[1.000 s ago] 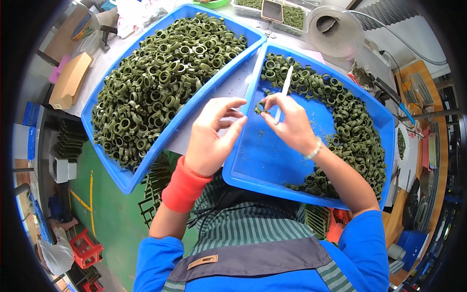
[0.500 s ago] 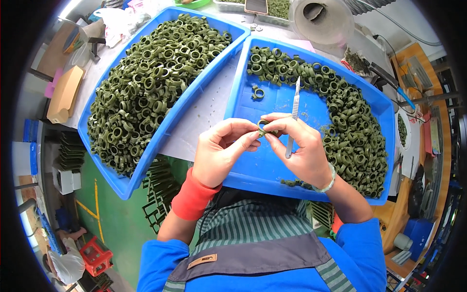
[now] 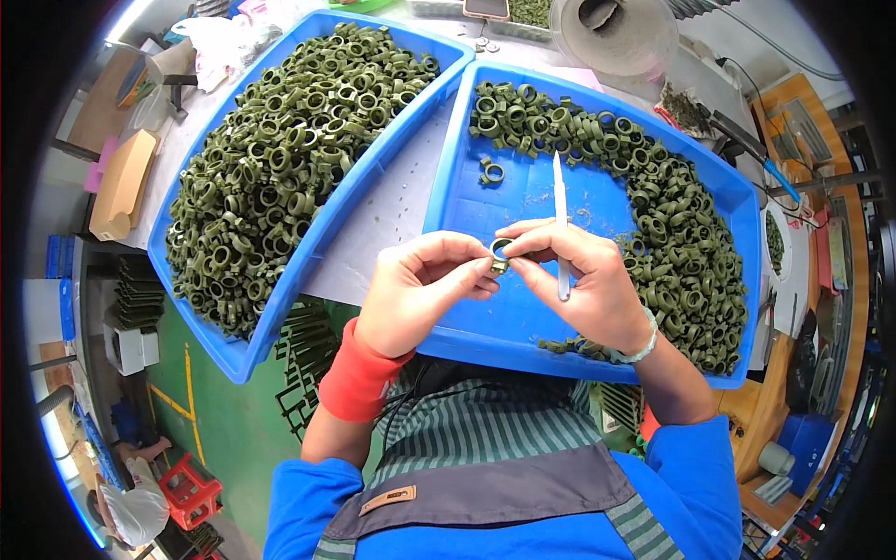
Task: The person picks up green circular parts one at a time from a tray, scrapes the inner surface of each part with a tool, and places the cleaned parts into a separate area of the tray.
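My left hand (image 3: 425, 280) and my right hand (image 3: 583, 280) meet above the front of the right blue tray (image 3: 462, 322), both pinching a small olive-green ring part (image 3: 500, 265). My right hand also holds a slim metal knife (image 3: 559, 187), which points away from me between its fingers. A separate green ring (image 3: 491, 174) lies on the tray's bare floor, with many more rings (image 3: 681, 243) piled along the tray's back and right side. To the left, a second blue tray (image 3: 238, 367) is heaped high with similar rings.
A beige cardboard tray (image 3: 126, 187) sits at the left, a grey cylindrical duct (image 3: 625, 42) at the back. A blue-handled tool (image 3: 779, 177) lies at the right. Below left are a red stool (image 3: 187, 495), racks of dark parts (image 3: 303, 345) and part of another person (image 3: 140, 504) on the green floor (image 3: 224, 439).
Both hands have drawn nearer me and come together on the ring part. My left hand, earlier loose, now pinches it. The knife has shifted with my right hand. A separate ring shows on the tray floor.
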Available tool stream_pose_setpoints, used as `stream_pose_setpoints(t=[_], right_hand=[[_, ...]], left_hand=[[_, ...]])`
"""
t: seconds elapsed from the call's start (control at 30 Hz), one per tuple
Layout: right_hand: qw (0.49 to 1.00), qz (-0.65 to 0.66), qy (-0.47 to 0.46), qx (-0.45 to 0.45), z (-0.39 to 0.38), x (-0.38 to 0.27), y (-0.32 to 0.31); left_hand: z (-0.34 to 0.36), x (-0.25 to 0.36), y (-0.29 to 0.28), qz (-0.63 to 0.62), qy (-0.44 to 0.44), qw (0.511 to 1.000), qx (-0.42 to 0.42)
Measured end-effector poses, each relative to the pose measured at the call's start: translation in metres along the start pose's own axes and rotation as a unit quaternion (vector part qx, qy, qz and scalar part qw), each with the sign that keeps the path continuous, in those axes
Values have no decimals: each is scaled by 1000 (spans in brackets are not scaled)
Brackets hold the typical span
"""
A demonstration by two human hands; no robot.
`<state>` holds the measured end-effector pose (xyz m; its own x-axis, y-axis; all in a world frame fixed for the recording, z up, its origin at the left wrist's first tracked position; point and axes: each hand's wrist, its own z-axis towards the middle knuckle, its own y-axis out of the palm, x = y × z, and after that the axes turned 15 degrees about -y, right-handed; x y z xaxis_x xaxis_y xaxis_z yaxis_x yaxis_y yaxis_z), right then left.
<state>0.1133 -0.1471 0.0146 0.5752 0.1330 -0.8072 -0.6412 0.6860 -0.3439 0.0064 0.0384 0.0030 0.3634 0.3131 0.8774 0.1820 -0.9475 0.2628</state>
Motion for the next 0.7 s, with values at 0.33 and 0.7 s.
stream_pose_setpoints(t=[0.33, 0.7], right_hand=[[999, 48, 22, 7, -2, 1, 0], [934, 299, 189, 42, -2, 1, -1]], left_hand=[[0, -1, -2, -46, -37, 998, -25], [-4, 0, 5, -141, -53, 988, -33]])
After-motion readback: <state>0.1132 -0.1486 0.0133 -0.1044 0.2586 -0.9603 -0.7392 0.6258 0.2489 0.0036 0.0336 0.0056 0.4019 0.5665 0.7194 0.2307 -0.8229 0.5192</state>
